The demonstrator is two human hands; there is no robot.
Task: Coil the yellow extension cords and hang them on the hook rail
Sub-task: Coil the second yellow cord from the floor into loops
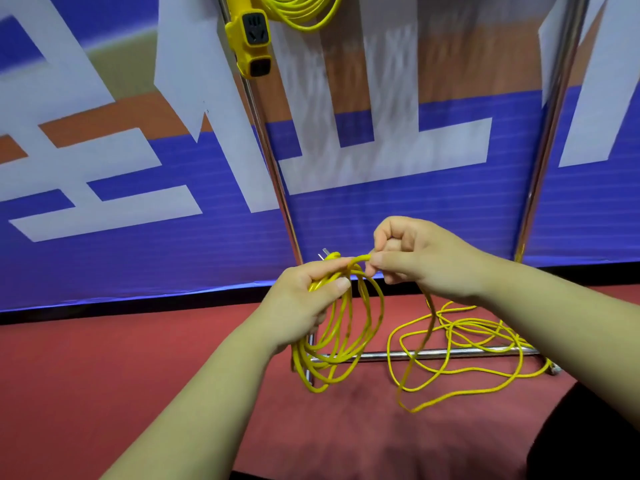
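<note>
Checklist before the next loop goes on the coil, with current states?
1. Left hand grips the coil: ok.
2. Right hand pinches the feed strand right beside the left hand: ok.
3. Plug kept at the grip, prongs sticking out: ok.
4. Loose cord on the floor runs free: not ok. It crosses itself and lies over the rack's base bar.
5. Free hook for this coil: cannot tell. The rail is out of view; only a hung coil and its socket block show at the top edge.
</note>
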